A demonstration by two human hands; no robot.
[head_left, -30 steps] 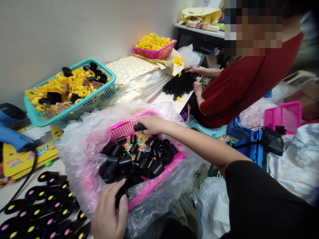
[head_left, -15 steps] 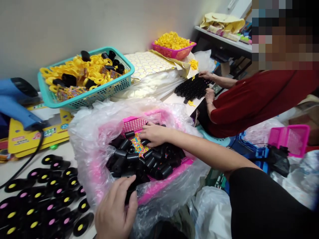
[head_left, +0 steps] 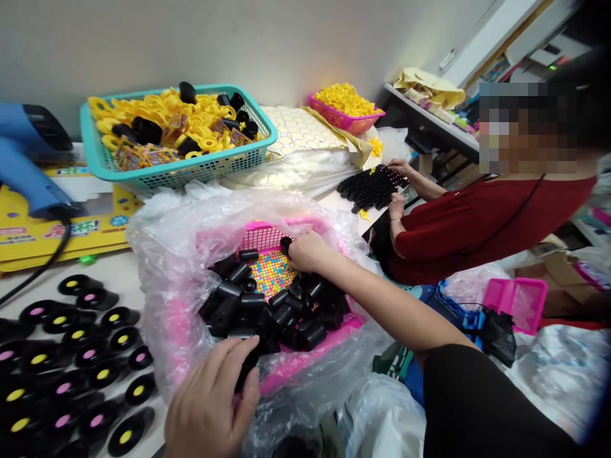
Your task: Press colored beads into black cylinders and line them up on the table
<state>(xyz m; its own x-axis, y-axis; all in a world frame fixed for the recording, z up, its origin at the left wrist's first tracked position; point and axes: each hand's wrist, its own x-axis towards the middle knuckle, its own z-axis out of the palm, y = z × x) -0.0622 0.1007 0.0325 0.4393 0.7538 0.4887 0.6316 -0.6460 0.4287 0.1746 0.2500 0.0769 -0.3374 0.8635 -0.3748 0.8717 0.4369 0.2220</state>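
A pink basket (head_left: 262, 238) lined around its rim with clear plastic holds many black plastic cylinders (head_left: 238, 315). Small colourful beads (head_left: 272, 272) cover part of its bottom. Over the basket's far side, my right hand (head_left: 309, 252) is closed on a short black cylinder (head_left: 286, 245), pinched at the fingertips. At the near edge, my left hand (head_left: 214, 391) curls round another black cylinder (head_left: 245, 366), mostly hidden by the fingers. Left of the basket, black cylinders with yellow or pink dots (head_left: 79, 334) stand in rows on the table.
A teal basket (head_left: 191, 175) of yellow rings and black pieces stands behind. A blue heat gun or dryer (head_left: 28, 159) lies left on yellow card. Another person in a red top (head_left: 463, 222) handles black cylinders (head_left: 372, 187) at right. A pink basket (head_left: 346, 117) of yellow parts sits farther back.
My right hand has lifted from among the pieces and now shows a black cylinder at its fingertips. My left hand keeps its curled grip. The view has turned a little to the right.
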